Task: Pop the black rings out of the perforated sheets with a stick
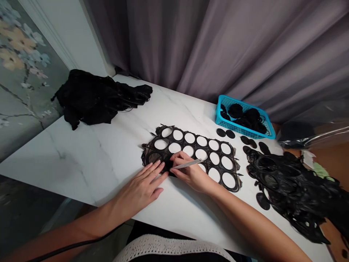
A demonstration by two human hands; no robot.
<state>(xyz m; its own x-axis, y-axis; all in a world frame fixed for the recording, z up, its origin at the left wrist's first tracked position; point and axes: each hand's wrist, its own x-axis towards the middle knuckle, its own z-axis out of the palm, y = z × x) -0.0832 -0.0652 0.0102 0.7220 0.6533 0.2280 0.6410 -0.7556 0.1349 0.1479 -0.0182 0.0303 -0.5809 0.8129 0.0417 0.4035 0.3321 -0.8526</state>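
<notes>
One black sheet [195,147], under left hand [139,191], right hand [191,173] holding craft knife [188,164]

**Counter survey: black sheet stock, discs, basket and surrounds**

White marble-effect counter [81,160] carries a crumpled heap of black sheet material [95,98] near its far left corner. A blue plastic basket [245,126] stands at the far edge, holding black discs [236,111], with loose black discs [225,133] lying just in front of it. A large tangled heap of perforated black sheet [289,185] lies along the right edge, touching further discs. A pleated mauve-grey curtain [218,43] hangs behind the far edge. Floral wallpaper [24,72] covers the wall at left. A glossy plastic bag [297,136] with dark contents sits beyond the far right corner.
</notes>
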